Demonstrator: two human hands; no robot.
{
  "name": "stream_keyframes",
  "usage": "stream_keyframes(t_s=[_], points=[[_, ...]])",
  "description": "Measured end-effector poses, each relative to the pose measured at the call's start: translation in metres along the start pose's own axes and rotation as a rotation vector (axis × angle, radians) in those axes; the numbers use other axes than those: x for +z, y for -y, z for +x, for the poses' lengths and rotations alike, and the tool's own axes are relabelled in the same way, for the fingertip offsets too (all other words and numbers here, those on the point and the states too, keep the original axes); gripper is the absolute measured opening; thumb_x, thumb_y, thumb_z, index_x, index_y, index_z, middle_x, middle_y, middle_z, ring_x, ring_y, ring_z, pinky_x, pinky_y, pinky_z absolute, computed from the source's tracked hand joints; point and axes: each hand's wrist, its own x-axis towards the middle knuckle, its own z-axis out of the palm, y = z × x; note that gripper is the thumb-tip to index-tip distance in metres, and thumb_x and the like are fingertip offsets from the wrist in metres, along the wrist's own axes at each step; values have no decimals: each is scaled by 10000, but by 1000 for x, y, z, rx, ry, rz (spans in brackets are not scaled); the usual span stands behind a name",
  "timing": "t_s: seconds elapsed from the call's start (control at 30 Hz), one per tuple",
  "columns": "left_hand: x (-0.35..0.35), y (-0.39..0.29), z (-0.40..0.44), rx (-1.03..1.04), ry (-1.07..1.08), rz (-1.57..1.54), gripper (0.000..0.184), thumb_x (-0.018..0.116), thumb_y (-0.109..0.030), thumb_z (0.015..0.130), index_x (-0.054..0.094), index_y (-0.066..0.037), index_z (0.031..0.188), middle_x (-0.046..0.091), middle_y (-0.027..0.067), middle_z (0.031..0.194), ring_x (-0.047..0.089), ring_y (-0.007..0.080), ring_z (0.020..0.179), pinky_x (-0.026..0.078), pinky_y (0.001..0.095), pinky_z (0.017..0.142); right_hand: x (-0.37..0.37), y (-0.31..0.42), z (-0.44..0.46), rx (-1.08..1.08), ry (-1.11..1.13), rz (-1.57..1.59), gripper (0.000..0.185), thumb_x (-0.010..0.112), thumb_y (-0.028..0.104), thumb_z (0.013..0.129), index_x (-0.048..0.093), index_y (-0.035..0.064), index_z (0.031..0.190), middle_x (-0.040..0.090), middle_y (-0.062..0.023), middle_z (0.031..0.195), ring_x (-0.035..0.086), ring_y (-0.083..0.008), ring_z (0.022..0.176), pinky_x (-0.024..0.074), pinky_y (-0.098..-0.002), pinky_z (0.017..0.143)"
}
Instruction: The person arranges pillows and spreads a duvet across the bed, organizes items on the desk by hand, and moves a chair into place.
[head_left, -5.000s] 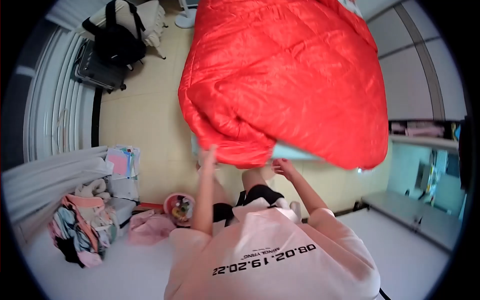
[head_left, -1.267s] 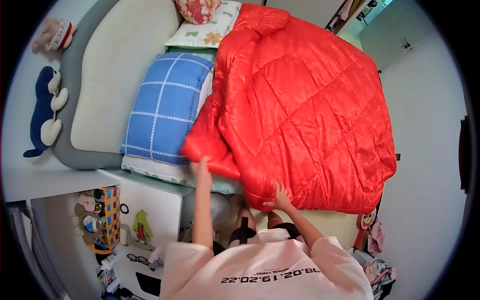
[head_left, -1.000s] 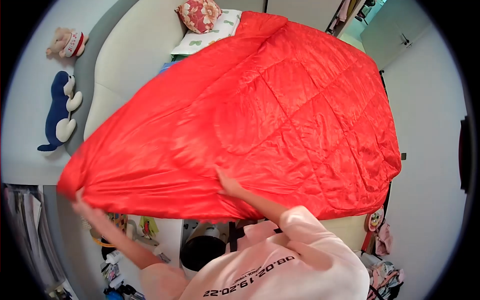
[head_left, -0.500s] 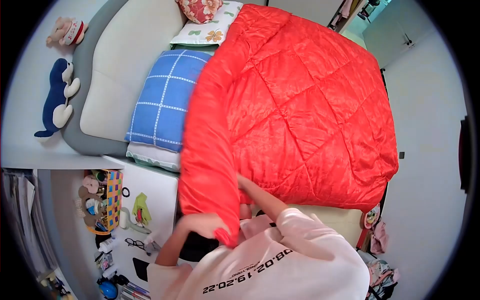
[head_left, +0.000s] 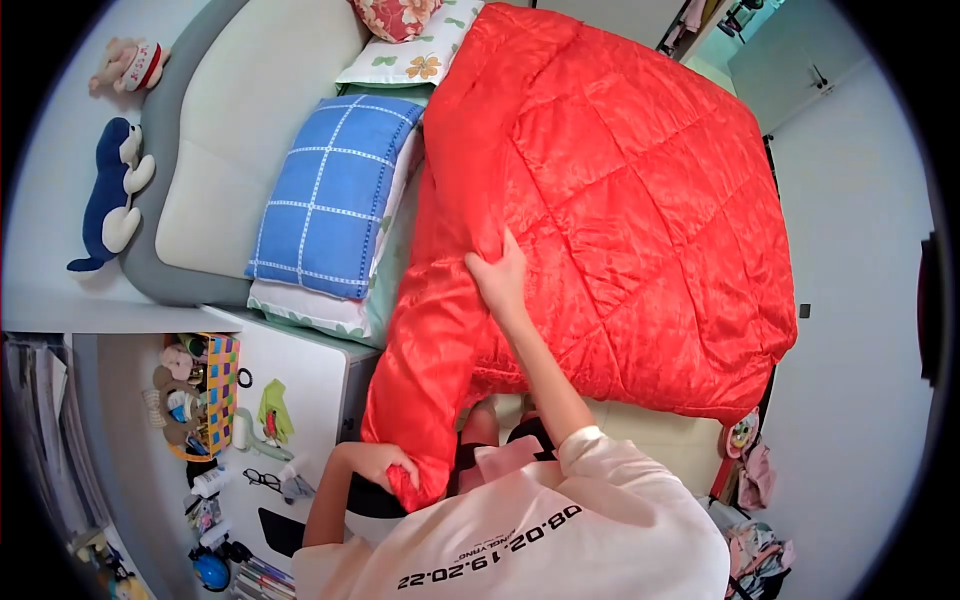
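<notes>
A shiny red quilt [head_left: 640, 220] covers the right and middle part of the bed, its left edge folded over in a long roll that hangs toward my body. My left hand [head_left: 388, 466] is closed round the quilt's near corner, beside my shirt. Farther up, my right hand [head_left: 500, 272] grips the fold of the quilt, thumb and fingers pressed into the cloth. Left of the fold lie a blue checked pillow [head_left: 330, 195] on a pale one, and a white patterned pillow [head_left: 420, 62] with a red floral cushion [head_left: 396, 14].
A padded headboard [head_left: 225, 160] stands left, with two plush toys [head_left: 112, 195] beside it. Nearer, a white desk [head_left: 290, 370] holds a woven basket [head_left: 222, 395], glasses [head_left: 263, 479] and small items. Clothes [head_left: 760, 555] are heaped at lower right.
The quilt was swept out left over the pillows, then drawn back toward me, uncovering the blue pillow. Since then my right hand has moved up along the fold; my left stays near my body.
</notes>
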Motion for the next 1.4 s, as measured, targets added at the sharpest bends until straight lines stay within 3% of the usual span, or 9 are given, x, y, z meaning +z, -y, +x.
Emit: stream_keyframes(t_s=[0.37,0.53,0.6,0.63,0.8,1.0,1.13,1.27,1.4], points=[[-2,141,91,-242,-454,56,444,557,-12,548,502,-18,989,549,126,912,518,211,865,406,277,752,-101,-237,-119,577,-51,-775,538,598,259,659,365,-31,1049,556,-229,836,543,-349,783,436,-380,674],[-20,208,148,-171,-663,277,388,525,-114,589,529,-25,967,554,180,904,551,263,827,448,331,698,-85,-241,-105,879,391,-1273,554,546,235,679,309,14,1128,489,-207,978,473,-351,932,402,-395,738],[-46,206,156,-615,-323,563,318,477,-123,604,547,-7,891,548,215,875,538,318,817,434,378,708,-68,-235,-92,624,359,-1393,542,545,247,683,316,12,1114,484,-187,960,459,-343,943,389,-398,753],[-59,205,148,-593,-549,523,264,440,-111,618,559,4,824,543,235,826,531,342,807,429,402,707,-59,-234,-80,365,305,-1483,531,543,259,687,323,10,1101,479,-167,941,445,-334,954,376,-402,769],[-147,184,96,-694,-1645,628,481,524,-51,654,350,25,1096,433,190,993,434,343,916,392,364,785,13,-233,9,127,343,-1241,520,528,349,703,339,-13,1024,481,-182,870,510,-336,806,422,-421,661],[-210,209,66,-877,-1800,686,728,680,-98,518,296,4,1128,424,202,1048,423,339,950,357,365,826,125,-263,115,189,308,-1132,706,537,489,659,299,-31,1073,494,-222,880,548,-347,698,452,-409,598],[-215,201,63,-861,-1816,66,511,634,-94,571,395,-25,1018,509,198,920,471,337,889,377,374,780,140,-327,136,303,335,-1225,794,568,391,660,176,-48,1193,515,-241,882,547,-364,716,454,-396,600],[-185,155,48,-670,-2183,206,441,549,-31,620,416,-50,1040,518,177,922,486,331,871,378,376,766,169,-366,155,51,279,-491,249,468,164,707,479,-51,833,547,-211,717,546,-304,645,417,-370,602],[-196,120,44,-755,-2214,222,564,573,27,586,368,-35,1108,427,194,1022,401,360,969,324,382,832,219,-349,174,149,385,-232,437,439,179,707,401,-51,1077,523,-282,731,529,-391,712,411,-395,622]])
